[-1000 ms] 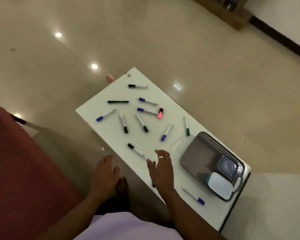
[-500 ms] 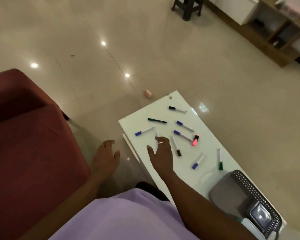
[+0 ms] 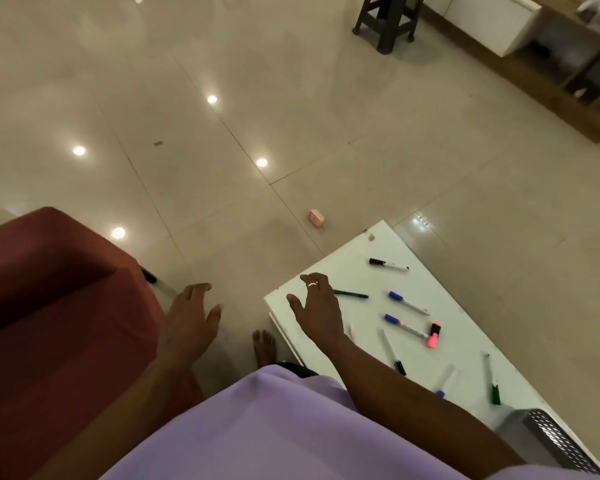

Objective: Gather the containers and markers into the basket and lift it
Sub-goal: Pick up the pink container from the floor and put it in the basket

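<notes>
White flat surface (image 3: 329, 271) held scattered markers; the right hand (image 3: 317, 311) hovered open, left hand (image 3: 187, 318) open at nine o'clock.

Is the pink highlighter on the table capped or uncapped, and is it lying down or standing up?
Lying down on the white table; the pink highlighter rests flat on its side. Its dark end looks like a cap, but the picture is too blurred to be sure.

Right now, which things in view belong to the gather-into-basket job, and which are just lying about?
Job:
grey basket
black-capped marker
dark green marker
two blue-capped markers
pink highlighter
green-capped marker

Lying about:
pink eraser-like block on the floor
red sofa
dark stool
</notes>
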